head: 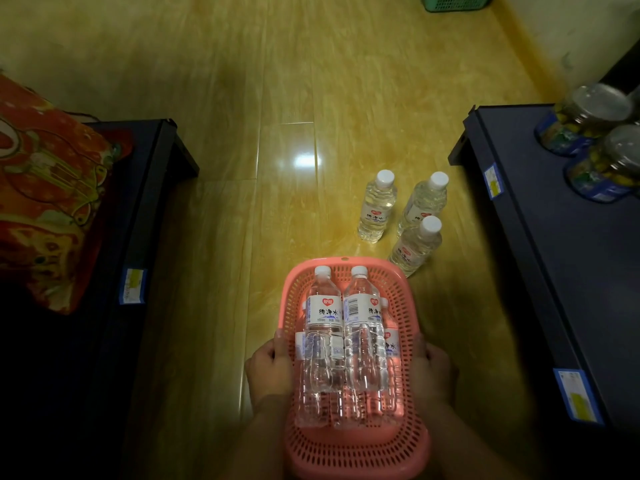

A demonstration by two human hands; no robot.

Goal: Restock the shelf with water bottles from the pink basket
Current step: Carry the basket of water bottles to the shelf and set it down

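The pink basket (pixel 346 448) is held in front of me above the floor. My left hand (pixel 268 370) grips its left rim and my right hand (pixel 433 372) grips its right rim. Inside it lie several clear water bottles with white caps; two on top (pixel 323 341) (pixel 363 337) point away from me, with others partly hidden beneath. Three more water bottles stand upright on the floor ahead to the right (pixel 377 206) (pixel 424 202) (pixel 415 245). A dark shelf (pixel 554 258) runs along the right.
Two jars with clear lids (pixel 581 119) (pixel 606 164) stand on the right shelf's far end. Another dark shelf (pixel 138 209) on the left carries a red patterned package (pixel 48 188). Blue price tags hang on both shelf edges. A green basket (pixel 453 2) sits far back on the yellow wooden floor.
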